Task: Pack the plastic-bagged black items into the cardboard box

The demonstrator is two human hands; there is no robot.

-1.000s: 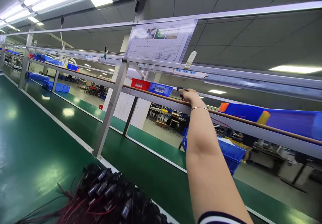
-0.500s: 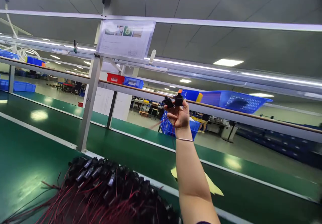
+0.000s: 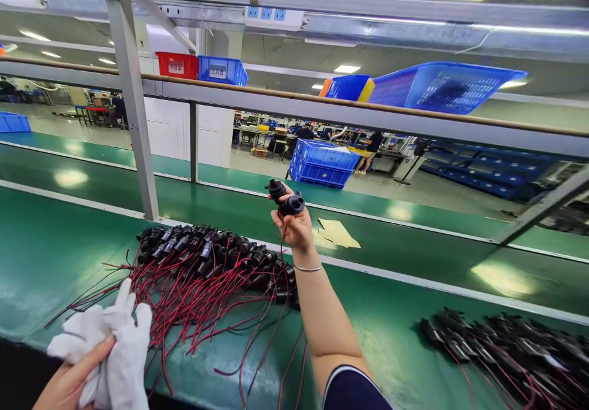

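Black connectors, pinched in our right hand, now come down from the shelf toward the desk; our left hand clutches white cloth.

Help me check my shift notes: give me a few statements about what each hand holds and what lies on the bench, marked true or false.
1. The right hand holds up small black parts with red wire hanging from them. True.
2. The left hand holds a screwdriver. False: it grips a white cloth.
3. A pile of black parts with red wires lies on the green bench top. True.
4. The blue mesh basket sits on the green bench top. False: it rests on the raised shelf rail.
5. A red bin stands beside a blue bin on that rail. True.
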